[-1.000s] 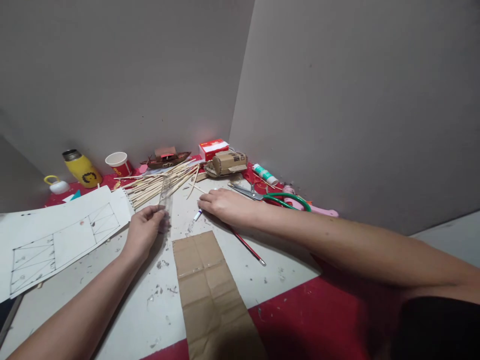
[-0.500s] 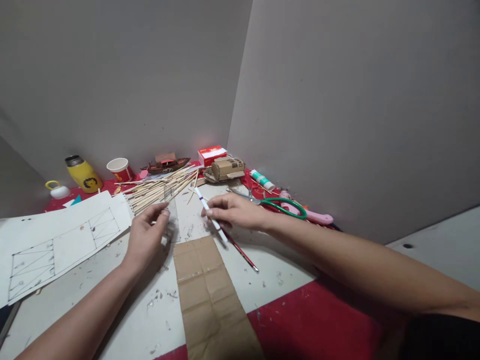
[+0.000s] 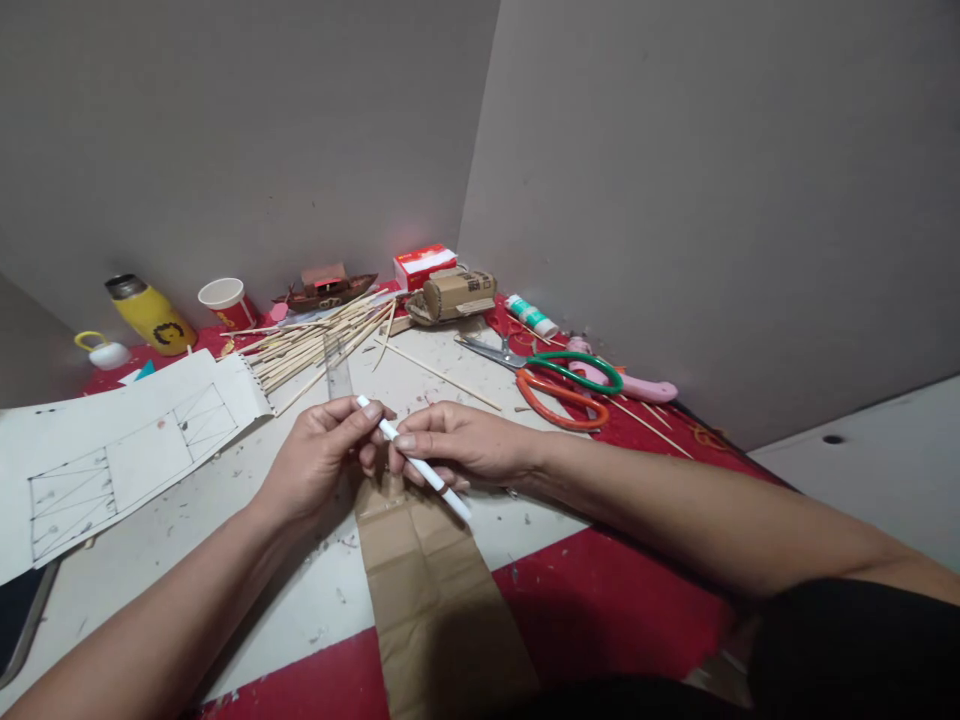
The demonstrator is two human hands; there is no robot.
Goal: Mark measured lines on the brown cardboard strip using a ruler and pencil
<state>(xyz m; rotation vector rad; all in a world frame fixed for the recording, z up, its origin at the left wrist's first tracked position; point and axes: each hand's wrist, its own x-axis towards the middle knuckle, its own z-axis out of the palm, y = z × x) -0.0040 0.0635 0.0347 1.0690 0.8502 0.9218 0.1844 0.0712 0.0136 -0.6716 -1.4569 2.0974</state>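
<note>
A slim white marker pen (image 3: 424,468) slants between my two hands, above the top end of a creased brown cardboard strip (image 3: 420,590). My left hand (image 3: 322,445) has thumb and fingers closed at the pen's upper end. My right hand (image 3: 457,440) pinches the pen's middle between thumb and fingers, and its lower end sticks out toward me. A clear ruler (image 3: 337,368) lies just beyond my left hand, partly covered by it. Left of that hand is a paper sheet with a drawn truss pattern (image 3: 142,455).
Behind the hands lie a pile of thin wooden sticks (image 3: 322,340), a cardboard model (image 3: 457,297) and a small model boat (image 3: 326,288). Scissors with green and orange handles (image 3: 562,385) rest at right, near a glue stick (image 3: 532,315). A yellow bottle (image 3: 154,315) and paper cup (image 3: 226,303) stand at back left.
My hands have come together, and the left hand now also grips the pen. The red pencil seen under my right hand is no longer visible. The scissors' orange handle now shows.
</note>
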